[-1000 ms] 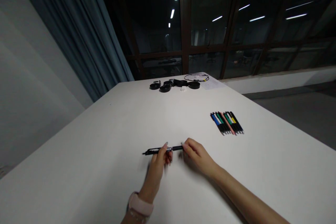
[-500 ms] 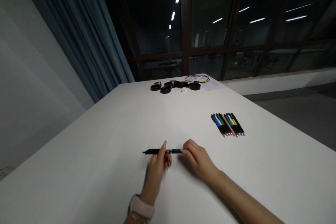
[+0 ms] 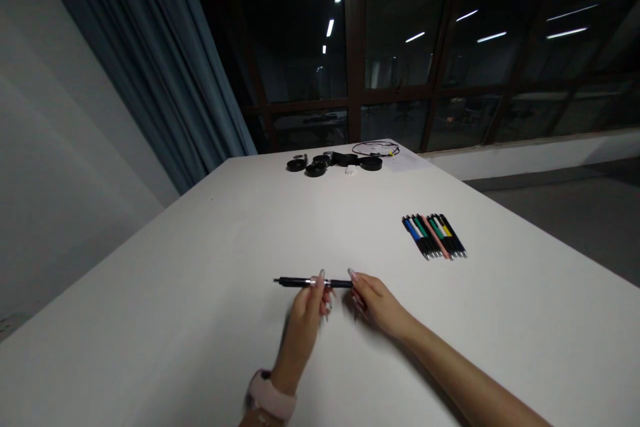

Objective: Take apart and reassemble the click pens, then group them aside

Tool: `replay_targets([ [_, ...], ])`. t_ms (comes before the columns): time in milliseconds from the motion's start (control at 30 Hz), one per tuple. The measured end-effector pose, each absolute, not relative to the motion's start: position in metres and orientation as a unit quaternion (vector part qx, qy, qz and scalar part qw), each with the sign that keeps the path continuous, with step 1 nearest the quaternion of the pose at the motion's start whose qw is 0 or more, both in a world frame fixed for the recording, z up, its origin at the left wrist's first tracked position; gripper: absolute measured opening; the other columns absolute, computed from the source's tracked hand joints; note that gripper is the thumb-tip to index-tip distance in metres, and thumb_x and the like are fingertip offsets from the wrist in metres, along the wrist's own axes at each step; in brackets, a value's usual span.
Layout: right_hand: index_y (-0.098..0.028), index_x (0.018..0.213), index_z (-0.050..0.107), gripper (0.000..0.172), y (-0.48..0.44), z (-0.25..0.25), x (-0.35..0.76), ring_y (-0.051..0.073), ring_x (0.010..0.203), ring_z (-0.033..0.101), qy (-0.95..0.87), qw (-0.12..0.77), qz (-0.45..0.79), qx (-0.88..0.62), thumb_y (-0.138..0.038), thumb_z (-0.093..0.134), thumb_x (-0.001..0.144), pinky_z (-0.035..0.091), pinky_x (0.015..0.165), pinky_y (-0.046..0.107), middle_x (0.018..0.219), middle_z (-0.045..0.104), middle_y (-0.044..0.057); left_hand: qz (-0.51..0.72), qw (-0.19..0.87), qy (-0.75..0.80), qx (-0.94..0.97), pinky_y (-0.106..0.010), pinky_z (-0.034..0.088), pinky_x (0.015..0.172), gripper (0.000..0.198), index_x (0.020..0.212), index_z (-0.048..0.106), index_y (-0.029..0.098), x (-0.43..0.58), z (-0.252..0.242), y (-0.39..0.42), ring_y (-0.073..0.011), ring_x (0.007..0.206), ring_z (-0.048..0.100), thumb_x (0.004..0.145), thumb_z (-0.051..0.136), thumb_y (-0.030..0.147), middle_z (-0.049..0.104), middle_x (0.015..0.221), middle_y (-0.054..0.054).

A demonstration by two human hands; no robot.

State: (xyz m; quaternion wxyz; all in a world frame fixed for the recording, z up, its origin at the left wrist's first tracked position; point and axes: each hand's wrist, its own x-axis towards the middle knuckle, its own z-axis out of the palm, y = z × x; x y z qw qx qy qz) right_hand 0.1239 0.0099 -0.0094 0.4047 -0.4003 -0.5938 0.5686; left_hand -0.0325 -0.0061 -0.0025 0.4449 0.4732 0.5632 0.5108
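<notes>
A black pen is held level just above the white table, pointing left to right. My left hand pinches it near its silver middle band, fingers closed, with a pink watch on the wrist. My right hand grips the pen's right end with closed fingers. Farther right on the table lies a tidy row of several pens with blue, green, pink and yellow grips, well apart from both hands.
At the far end of the table sit black round parts, a small white piece, a thin cable loop and a sheet of paper. A blue curtain hangs at left; dark windows stand behind. The table's right edge drops to the floor.
Both hands have lifted the black pen slightly and carried it a little farther from me; the grip on its two ends is the same. The row of pens has not moved.
</notes>
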Motion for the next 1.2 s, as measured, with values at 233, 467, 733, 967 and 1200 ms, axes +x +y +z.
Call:
replay_targets([
  [233,-0.023,0.060,0.039,0.060,0.011,-0.011,0.120,0.008,0.041,0.032,-0.554,0.373,0.656,-0.351,-0.078,0.041,0.084,0.026,0.042,0.024,0.049,0.038,-0.008,0.470,0.428,0.581,0.508,-0.024,0.029,0.046,0.058,0.054,0.046,0.023,-0.033,-0.004,-0.007,-0.0106,0.045,0.037,0.076,0.049,0.077,0.039,0.047,0.006],
  [467,-0.022,0.077,0.045,0.046,0.000,0.000,0.123,0.010,0.052,0.038,-0.620,0.386,0.565,-0.383,-0.067,0.044,0.090,0.032,0.050,0.023,0.060,0.044,-0.007,0.486,0.444,0.607,0.446,-0.024,0.028,0.044,0.062,0.048,0.045,0.022,-0.032,-0.007,-0.003,-0.0096,0.041,0.036,0.068,0.053,0.081,0.039,0.042,0.006],
  [733,-0.020,0.079,0.056,0.042,0.000,0.001,0.127,0.013,0.061,0.046,-0.655,0.414,0.484,-0.406,-0.062,0.057,0.086,0.035,0.056,0.025,0.066,0.053,-0.003,0.493,0.463,0.597,0.432,-0.025,0.026,0.043,0.067,0.042,0.043,0.023,-0.029,0.000,-0.003,-0.0102,0.041,0.033,0.063,0.050,0.086,0.036,0.041,0.004],
  [967,-0.021,0.047,0.046,0.069,0.005,-0.003,0.122,0.010,0.042,0.037,-0.606,0.372,0.582,-0.394,-0.076,0.034,0.087,0.031,0.049,0.026,0.042,0.042,-0.004,0.464,0.433,0.594,0.494,-0.026,0.031,0.048,0.065,0.049,0.047,0.023,-0.031,-0.001,-0.008,-0.0127,0.045,0.039,0.070,0.046,0.084,0.041,0.045,0.004],
  [1200,-0.020,0.049,0.051,0.070,0.010,-0.003,0.124,0.009,0.040,0.037,-0.573,0.359,0.640,-0.365,-0.077,0.037,0.085,0.026,0.044,0.025,0.043,0.045,-0.003,0.479,0.434,0.584,0.491,-0.027,0.035,0.052,0.065,0.048,0.047,0.023,-0.030,-0.001,-0.008,-0.0134,0.047,0.042,0.069,0.045,0.085,0.042,0.046,0.003],
])
